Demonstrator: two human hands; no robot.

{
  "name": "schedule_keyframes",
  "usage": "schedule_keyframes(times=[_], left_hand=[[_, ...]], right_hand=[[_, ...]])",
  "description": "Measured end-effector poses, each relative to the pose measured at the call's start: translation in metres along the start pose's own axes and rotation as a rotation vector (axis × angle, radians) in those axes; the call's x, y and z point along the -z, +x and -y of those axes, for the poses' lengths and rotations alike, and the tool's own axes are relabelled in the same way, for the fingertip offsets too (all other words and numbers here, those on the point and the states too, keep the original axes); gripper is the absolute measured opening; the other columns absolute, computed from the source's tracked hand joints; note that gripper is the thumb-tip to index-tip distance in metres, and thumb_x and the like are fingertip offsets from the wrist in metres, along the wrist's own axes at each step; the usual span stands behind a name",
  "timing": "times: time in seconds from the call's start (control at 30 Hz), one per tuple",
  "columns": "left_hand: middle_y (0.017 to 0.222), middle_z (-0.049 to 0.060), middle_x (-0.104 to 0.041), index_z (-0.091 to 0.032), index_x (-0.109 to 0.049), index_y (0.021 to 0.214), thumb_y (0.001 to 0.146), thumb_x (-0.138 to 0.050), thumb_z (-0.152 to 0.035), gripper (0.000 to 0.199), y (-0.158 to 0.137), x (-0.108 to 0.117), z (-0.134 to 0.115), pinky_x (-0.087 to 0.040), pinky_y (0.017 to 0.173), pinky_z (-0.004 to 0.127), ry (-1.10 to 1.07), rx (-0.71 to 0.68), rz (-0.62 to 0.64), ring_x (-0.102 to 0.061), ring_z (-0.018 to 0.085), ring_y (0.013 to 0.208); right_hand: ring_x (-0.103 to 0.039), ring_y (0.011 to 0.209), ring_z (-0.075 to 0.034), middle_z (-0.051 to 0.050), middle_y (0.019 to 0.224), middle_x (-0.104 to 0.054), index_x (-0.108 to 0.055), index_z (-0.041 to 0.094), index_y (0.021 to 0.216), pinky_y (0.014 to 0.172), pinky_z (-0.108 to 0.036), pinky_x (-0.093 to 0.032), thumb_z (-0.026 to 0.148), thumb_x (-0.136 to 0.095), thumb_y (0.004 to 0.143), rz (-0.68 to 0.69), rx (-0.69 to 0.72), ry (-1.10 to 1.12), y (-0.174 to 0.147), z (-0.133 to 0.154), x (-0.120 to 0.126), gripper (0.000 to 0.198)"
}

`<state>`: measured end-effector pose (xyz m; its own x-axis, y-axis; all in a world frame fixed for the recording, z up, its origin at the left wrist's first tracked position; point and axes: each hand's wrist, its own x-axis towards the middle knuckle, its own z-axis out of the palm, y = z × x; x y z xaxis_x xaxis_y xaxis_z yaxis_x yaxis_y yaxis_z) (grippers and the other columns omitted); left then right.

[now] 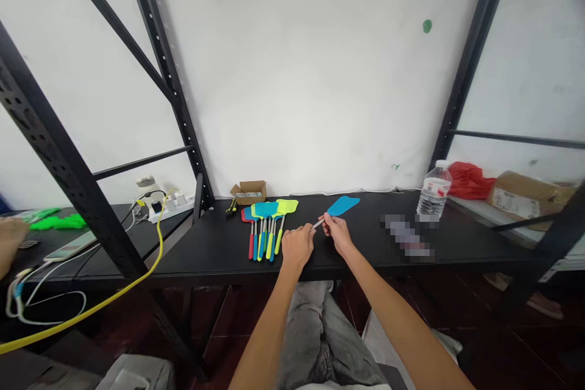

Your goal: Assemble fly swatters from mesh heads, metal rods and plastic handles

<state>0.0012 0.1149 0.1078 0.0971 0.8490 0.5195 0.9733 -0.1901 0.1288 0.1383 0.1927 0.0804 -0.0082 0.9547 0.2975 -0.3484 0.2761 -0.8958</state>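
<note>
Black counter (201, 250), back edge along the wall, front edge by the person's lap. Carries everything in play.

Swatter bunch (265, 209), left of the counter's middle: red, blue and yellow-green heads overlapping toward the back edge, grips toward the front edge. All laid down, neither hand on them. Whether these are finished or waiting: can't tell, nothing visible marks the difference. Exact count unclear, heads overlap.

Water bottle (434, 189), upright near the counter's right end, toward the back corner. Not involved.

Pixelated item (406, 236), right part of the counter, short of the bottle. Identity can't be told.

Blue swatter (343, 205), the one piece being handled: over the counter right of the bunch, tilted, head up toward the back edge and to the right, grip end hidden in the hand. Judged mid-handling: not set down, apart from the bunch, so this one counts as unfinished.

Left hand (298, 244), just right of the bunch, fingers wrapped round the grip end. Right hand (337, 233), fingers clamped on the shaft just below the head. Bare shaft shows between the hands.

Cardboard box (250, 197), flaps up, back edge, behind the bunch. Untouched.

Black-and-yellow item (231, 210), left of the bunch, near the box. Too small to identify.
</note>
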Motion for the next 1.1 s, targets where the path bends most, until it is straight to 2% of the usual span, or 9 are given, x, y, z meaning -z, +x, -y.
schedule_keyframes(times=[0.27,0.47,0.7,0.9,1.0,1.1], left_hand=[[0.085,0.003,-0.070,-0.023,-0.060,0.090,0.100,-0.031,-0.037,0.033,0.000,-0.004,0.000,-0.030,0.067,0.031,0.027,-0.013,-0.025,-0.064,0.019,0.078],[0.085,0.004,-0.069,-0.023,-0.062,0.092,0.099,-0.033,-0.036,0.032,0.000,-0.006,-0.002,-0.030,0.069,0.031,0.030,0.011,-0.047,-0.063,0.019,0.078],[0.086,0.003,-0.068,-0.025,-0.064,0.093,0.098,-0.039,-0.034,0.026,0.001,-0.006,0.001,-0.031,0.072,0.032,0.019,0.058,-0.097,-0.062,0.020,0.081],[0.087,0.004,-0.067,-0.027,-0.065,0.096,0.096,-0.044,-0.030,0.021,0.001,-0.006,0.004,-0.031,0.075,0.033,0.032,0.100,-0.155,-0.060,0.022,0.087],[0.088,0.004,-0.067,-0.026,-0.064,0.095,0.096,-0.045,-0.029,0.020,0.001,-0.006,0.004,-0.031,0.077,0.034,0.036,0.070,-0.170,-0.059,0.022,0.088],[0.089,0.004,-0.066,-0.024,-0.063,0.096,0.095,-0.046,-0.027,0.017,0.001,-0.005,0.005,-0.032,0.078,0.034,0.025,0.027,-0.173,-0.057,0.021,0.088]], right_hand=[[-0.043,0.046,-0.008,0.002,0.057,-0.049,-0.070,0.016,0.071,0.041,-0.022,-0.030,0.058,-0.075,0.065,-0.078,-0.043,0.086,0.002,-0.002,0.000,0.043],[-0.043,0.046,-0.008,0.003,0.055,-0.048,-0.068,0.016,0.070,0.040,-0.022,-0.030,0.055,-0.078,0.062,-0.149,-0.023,0.143,0.004,-0.002,-0.001,0.042],[-0.042,0.045,-0.008,0.004,0.055,-0.046,-0.064,0.017,0.070,0.039,-0.022,-0.031,0.059,-0.076,0.061,-0.285,0.024,0.213,0.008,-0.003,0.003,0.045],[-0.041,0.044,-0.007,0.006,0.054,-0.043,-0.059,0.019,0.071,0.041,-0.022,-0.034,0.062,-0.070,0.068,-0.429,0.062,0.245,0.013,0.000,0.010,0.045],[-0.042,0.044,-0.008,0.006,0.054,-0.044,-0.060,0.019,0.073,0.042,-0.023,-0.035,0.063,-0.068,0.069,-0.438,0.066,0.249,0.012,0.002,0.011,0.045],[-0.044,0.045,-0.008,0.004,0.057,-0.049,-0.064,0.018,0.077,0.041,-0.023,-0.034,0.063,-0.066,0.072,-0.341,0.060,0.172,0.007,0.004,0.009,0.045]])
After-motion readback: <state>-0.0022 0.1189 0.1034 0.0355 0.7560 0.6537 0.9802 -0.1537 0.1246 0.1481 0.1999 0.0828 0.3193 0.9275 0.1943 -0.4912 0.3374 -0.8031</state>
